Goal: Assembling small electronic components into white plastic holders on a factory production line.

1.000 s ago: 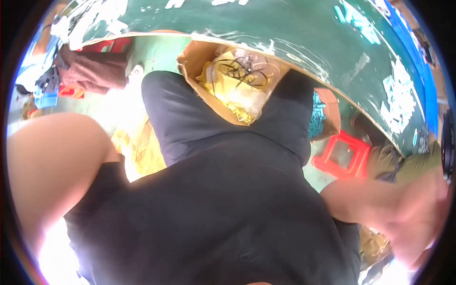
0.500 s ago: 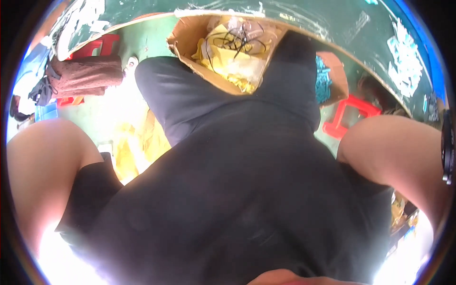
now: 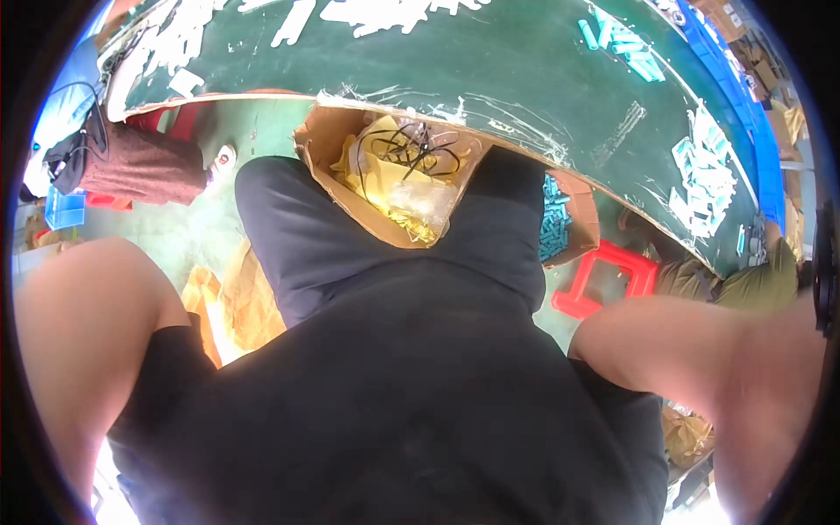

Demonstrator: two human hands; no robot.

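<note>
Neither of my hands shows in the head view. My left arm is bent at the left rim, and my right arm at the right rim, where a black band-like thing sits against the dark border. In front of me, between my knees, stands an open cardboard box. It holds crumpled yellow paper, clear plastic and tangled black strips. Just beyond lies a green tabletop with white flat pieces at the back and teal tube-like pieces towards the right.
A second box with teal pieces stands by my right knee, near a red stool. More pale pieces lie at the table's right. A person sits at left in brown trousers; another person's olive-clad leg shows at right.
The view has tilted up, so more of the tabletop and its white and teal pieces shows. My right arm sits lower in the picture. Both hands stay out of sight.
</note>
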